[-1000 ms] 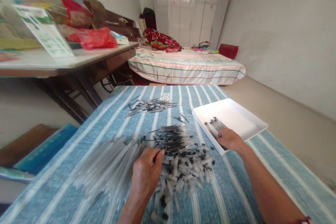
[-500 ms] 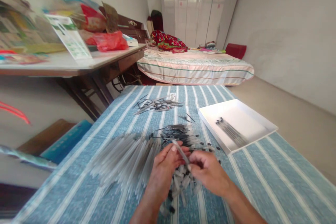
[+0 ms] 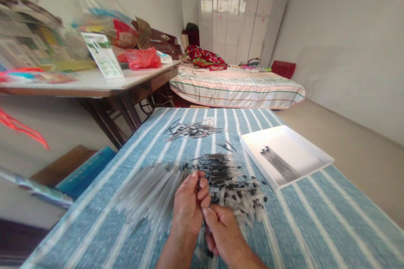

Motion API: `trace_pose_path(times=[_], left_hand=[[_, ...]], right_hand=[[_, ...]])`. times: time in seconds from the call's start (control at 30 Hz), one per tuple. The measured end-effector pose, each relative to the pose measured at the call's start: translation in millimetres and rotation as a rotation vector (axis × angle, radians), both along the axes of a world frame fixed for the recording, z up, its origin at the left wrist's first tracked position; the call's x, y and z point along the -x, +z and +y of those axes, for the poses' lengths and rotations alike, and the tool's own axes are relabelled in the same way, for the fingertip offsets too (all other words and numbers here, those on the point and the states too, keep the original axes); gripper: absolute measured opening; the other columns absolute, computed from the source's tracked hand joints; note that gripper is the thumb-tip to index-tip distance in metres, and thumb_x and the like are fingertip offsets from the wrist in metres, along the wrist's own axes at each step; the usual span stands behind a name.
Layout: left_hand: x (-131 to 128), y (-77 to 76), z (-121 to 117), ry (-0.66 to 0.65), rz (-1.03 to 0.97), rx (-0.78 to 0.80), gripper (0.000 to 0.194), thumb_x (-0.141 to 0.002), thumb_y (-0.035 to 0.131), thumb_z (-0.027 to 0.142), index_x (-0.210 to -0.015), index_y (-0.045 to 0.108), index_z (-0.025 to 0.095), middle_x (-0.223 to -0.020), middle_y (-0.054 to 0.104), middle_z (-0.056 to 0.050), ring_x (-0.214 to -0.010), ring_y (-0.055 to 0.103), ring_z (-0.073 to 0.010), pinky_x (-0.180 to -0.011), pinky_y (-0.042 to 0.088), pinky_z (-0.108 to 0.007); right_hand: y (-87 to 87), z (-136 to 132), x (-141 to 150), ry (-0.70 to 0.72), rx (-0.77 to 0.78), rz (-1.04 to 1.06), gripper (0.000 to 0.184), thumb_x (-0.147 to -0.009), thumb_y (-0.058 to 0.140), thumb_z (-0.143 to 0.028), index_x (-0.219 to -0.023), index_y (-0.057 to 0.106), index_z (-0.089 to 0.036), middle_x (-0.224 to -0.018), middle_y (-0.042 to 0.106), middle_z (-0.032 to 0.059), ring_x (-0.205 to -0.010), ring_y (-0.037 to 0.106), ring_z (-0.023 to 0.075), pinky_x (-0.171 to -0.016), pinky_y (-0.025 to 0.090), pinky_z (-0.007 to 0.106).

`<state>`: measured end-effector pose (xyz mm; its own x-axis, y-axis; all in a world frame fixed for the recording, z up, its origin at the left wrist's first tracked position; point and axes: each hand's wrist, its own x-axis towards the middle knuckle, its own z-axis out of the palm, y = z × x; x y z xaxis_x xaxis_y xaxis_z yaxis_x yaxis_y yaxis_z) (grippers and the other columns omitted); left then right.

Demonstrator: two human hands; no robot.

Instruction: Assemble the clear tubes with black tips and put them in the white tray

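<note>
Touching L hand to R hand on near-left side of white box, well apart from it, w/ fingers of both curled narrow; can't tell re: anything held inside. Seeing on striped surface, all left of box: blk-ended caps just beside, dark refills a bit farther, clear tubes farthest. Also seeing several slim blk-tipped pens in box, lying together along left side.
</note>
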<state>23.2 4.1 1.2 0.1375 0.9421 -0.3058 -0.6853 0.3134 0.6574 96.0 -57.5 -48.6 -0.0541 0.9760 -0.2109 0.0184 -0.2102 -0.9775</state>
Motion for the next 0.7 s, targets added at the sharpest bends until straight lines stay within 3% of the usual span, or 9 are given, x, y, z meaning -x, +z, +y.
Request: trace_pose_path(times=[0.17, 0.33, 0.37, 0.43, 0.5, 0.57, 0.6, 0.7], left_hand=[[-2.8, 8.8, -1.4, 0.052, -0.034, 0.025, 0.015, -0.085, 0.044, 0.016, -0.074, 0.052, 0.011, -0.053, 0.04, 0.005, -0.033, 0.029, -0.0006, -0.028, 0.023, -0.01], [-2.1, 19.5, 3.7, 0.102, -0.076, 0.005, 0.015, -0.085, 0.044, 0.014, -0.072, 0.051, 0.011, -0.051, 0.04, 0.005, -0.031, 0.029, -0.0008, -0.027, 0.02, -0.01], [3.6, 24.0, 8.1, 0.198, -0.079, -0.036, 0.016, -0.086, 0.043, 0.013, -0.07, 0.05, 0.011, -0.051, 0.039, 0.006, -0.031, 0.029, -0.0005, -0.027, 0.019, -0.01], [18.5, 35.5, 18.1, 0.342, -0.081, -0.089, 0.026, -0.089, 0.036, 0.017, -0.064, 0.043, 0.014, -0.047, 0.032, 0.008, -0.029, 0.026, 0.0004, -0.027, 0.018, -0.009], [30.9, 46.7, 26.0, 0.395, -0.073, -0.148, 0.025, -0.09, 0.036, 0.018, -0.068, 0.046, 0.014, -0.048, 0.034, 0.008, -0.03, 0.027, 0.001, -0.029, 0.019, -0.008], [34.3, 52.0, 29.1, 0.321, -0.053, -0.175, 0.019, -0.087, 0.042, 0.017, -0.073, 0.052, 0.011, -0.05, 0.039, 0.006, -0.032, 0.03, -0.0002, -0.028, 0.019, -0.009], [32.6, 51.4, 28.8, 0.213, -0.042, -0.188, 0.018, -0.087, 0.042, 0.017, -0.074, 0.053, 0.011, -0.052, 0.04, 0.005, -0.033, 0.031, -0.0007, -0.028, 0.02, -0.009], [21.9, 38.4, 24.2, 0.045, -0.025, -0.127, 0.019, -0.087, 0.041, 0.017, -0.073, 0.053, 0.01, -0.052, 0.041, 0.004, -0.034, 0.032, -0.001, -0.028, 0.022, -0.009]], right_hand=[[12.7, 2.6, 0.1, -0.118, -0.236, -0.198, 0.044, -0.082, 0.041, -0.051, -0.052, 0.037, -0.02, -0.043, 0.039, -0.0041, -0.041, 0.036, 0.0079, -0.041, 0.025, 0.02], [18.3, -16.5, 0.2, -0.03, -0.003, -0.022, 0.042, -0.085, 0.031, -0.053, -0.058, 0.035, -0.022, -0.034, 0.03, -0.0084, -0.029, 0.024, 0.007, -0.034, 0.019, 0.02], [15.3, -25.5, 0.0, -0.015, -0.018, -0.056, 0.042, -0.085, 0.031, -0.052, -0.056, 0.034, -0.022, -0.034, 0.03, -0.0081, -0.029, 0.025, 0.007, -0.035, 0.019, 0.02], [6.9, -44.0, -3.7, 0.023, -0.197, -0.25, 0.04, -0.082, 0.042, -0.045, -0.052, 0.034, -0.02, -0.041, 0.03, -0.0064, -0.038, 0.033, 0.0076, -0.039, 0.02, 0.02], [0.0, -55.0, -12.8, 0.016, -0.288, -0.401, 0.039, -0.083, 0.042, -0.041, -0.05, 0.035, -0.02, -0.042, 0.028, -0.0062, -0.04, 0.034, 0.0082, -0.04, 0.019, 0.021], [-0.6, -52.1, -26.2, -0.059, -0.366, -0.521, 0.037, -0.087, 0.038, -0.037, -0.054, 0.042, -0.019, -0.046, 0.038, -0.0047, -0.044, 0.04, 0.0088, -0.045, 0.026, 0.02], [1.6, -45.8, -33.3, -0.072, -0.41, -0.592, 0.035, -0.087, 0.039, -0.036, -0.059, 0.047, -0.018, -0.05, 0.045, -0.0034, -0.048, 0.044, 0.0094, -0.048, 0.029, 0.02], [11.9, -18.1, -50.5, -0.076, -0.525, -0.796, 0.031, -0.089, 0.039, -0.035, -0.07, 0.056, -0.018, -0.058, 0.057, -0.0006, -0.053, 0.052, 0.0106, -0.054, 0.032, 0.02]])
